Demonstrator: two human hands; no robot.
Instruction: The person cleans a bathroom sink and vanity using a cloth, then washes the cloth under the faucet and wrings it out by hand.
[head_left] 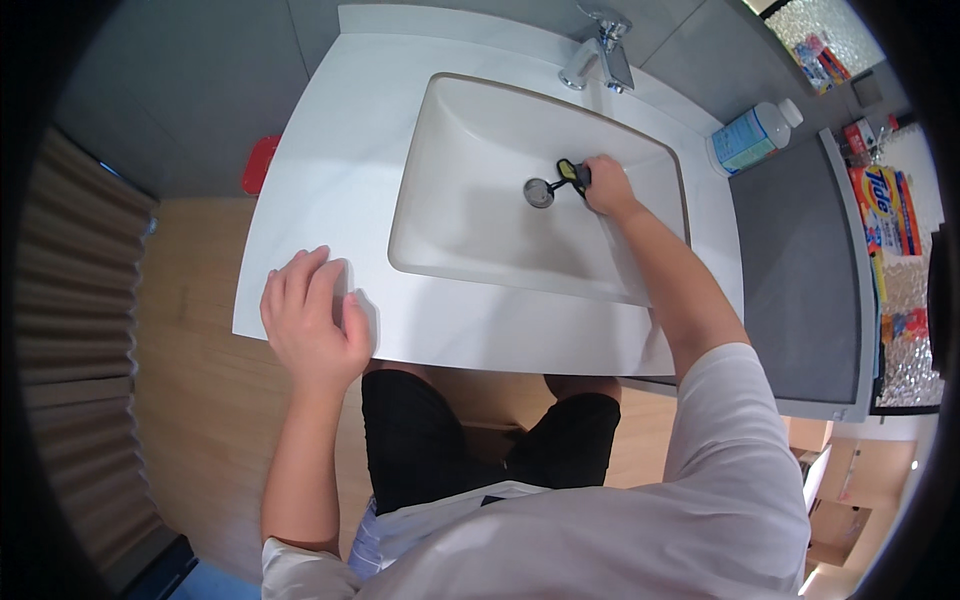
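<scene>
1. Right hand [607,185] grips a black-and-yellow tool [569,174], possibly scissors, at the basin's [470,180] drain [538,194].
2. Left hand [315,320], loosely curved, at white countertop's [330,150] front corner.
3. Beyond: gray wall [200,110], brown curtain [75,300], wood floor [195,290].

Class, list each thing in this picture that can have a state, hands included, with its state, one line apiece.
Black-and-yellow tool: gripped in the right hand, far end at the drain.
Right hand: closed on the tool.
Left hand: open, nothing held, at the countertop's front-left corner.
Faucet: no running water seen.
Drain: open or closed, cannot tell.
Bottle: upright, cap on.
Curtain: hanging in folds.
</scene>
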